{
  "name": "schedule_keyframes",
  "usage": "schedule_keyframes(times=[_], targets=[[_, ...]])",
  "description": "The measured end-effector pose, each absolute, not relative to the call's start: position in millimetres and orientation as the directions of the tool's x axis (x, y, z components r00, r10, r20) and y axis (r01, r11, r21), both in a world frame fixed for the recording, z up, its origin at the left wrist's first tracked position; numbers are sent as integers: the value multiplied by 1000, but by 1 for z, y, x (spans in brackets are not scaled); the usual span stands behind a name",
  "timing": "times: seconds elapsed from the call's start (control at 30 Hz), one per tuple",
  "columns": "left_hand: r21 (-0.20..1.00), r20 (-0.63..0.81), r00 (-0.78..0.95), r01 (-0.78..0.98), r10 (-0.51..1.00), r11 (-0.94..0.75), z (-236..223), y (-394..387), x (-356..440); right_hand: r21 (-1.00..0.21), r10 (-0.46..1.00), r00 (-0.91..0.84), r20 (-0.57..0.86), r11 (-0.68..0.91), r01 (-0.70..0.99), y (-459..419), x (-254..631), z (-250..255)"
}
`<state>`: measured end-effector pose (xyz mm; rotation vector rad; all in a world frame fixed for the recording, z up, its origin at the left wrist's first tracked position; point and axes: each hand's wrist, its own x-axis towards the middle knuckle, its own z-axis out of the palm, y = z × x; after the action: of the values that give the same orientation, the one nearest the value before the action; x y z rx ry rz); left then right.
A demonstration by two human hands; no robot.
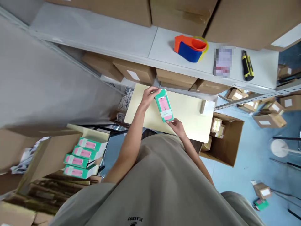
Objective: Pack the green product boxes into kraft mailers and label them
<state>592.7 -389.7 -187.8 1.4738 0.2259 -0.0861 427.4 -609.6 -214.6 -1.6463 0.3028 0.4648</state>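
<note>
A green product box [164, 105] with a pink picture on its face is held tilted over the pale table [188, 116]. My left hand [149, 96] grips its far upper end, thumb and fingers pressed on the edge. At the near end, my right hand [176, 126] pinches the lower corner. Several matching green boxes [81, 153] lie in a row to my left, in an open carton. A small white box [207, 107] stands at the table's right end.
On the shelf [105, 34] ahead lie an orange and blue tape dispenser [191, 48] and a yellow-black utility knife [247, 66]. An open carton [228, 141] holding small boxes stands right of the table. Brown parcels [269, 119] lie on the floor at right.
</note>
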Motion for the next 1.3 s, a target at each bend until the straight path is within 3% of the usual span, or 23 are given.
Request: schedule_keyframes(times=[0.1,0.2,0.3,0.47,0.57,0.63,0.77,0.87,0.93,1.03,1.17,1.3], targets=[[981,-187,977,181,105,63,-193,-408,607,-894,-161,956,-244,-344,-286,-616,429,-210],[989,-144,984,145,104,6,-196,-421,618,-839,-121,989,-80,-528,-133,-609,435,-203],[990,-136,984,139,113,-17,-199,-424,626,-760,-62,993,-99,-639,-116,-594,447,-199],[996,-90,991,90,95,3,-202,-413,634,-716,-68,993,-97,-688,-117,-570,463,-201],[996,-85,995,84,55,21,-200,-396,637,-754,-76,990,-122,-641,-142,-559,465,-200],[983,-143,988,135,64,121,-198,-378,634,-823,-92,978,-187,-529,-207,-552,468,-199],[827,-440,895,372,74,422,-197,-337,598,-915,-45,916,-398,-54,-400,-540,482,-197],[667,-611,781,597,-131,446,-200,-319,553,-871,45,884,-465,153,-466,-528,491,-195],[598,-640,732,666,-234,446,-202,-317,527,-867,70,884,-463,174,-468,-519,494,-192],[584,-629,741,650,-234,487,-202,-320,507,-868,96,888,-450,184,-460,-511,494,-189],[648,-596,785,593,-166,478,-199,-320,503,-894,146,897,-416,116,-433,-514,495,-188],[762,-551,833,524,-44,381,-202,-318,501,-953,177,938,-297,5,-303,-521,504,-191]])
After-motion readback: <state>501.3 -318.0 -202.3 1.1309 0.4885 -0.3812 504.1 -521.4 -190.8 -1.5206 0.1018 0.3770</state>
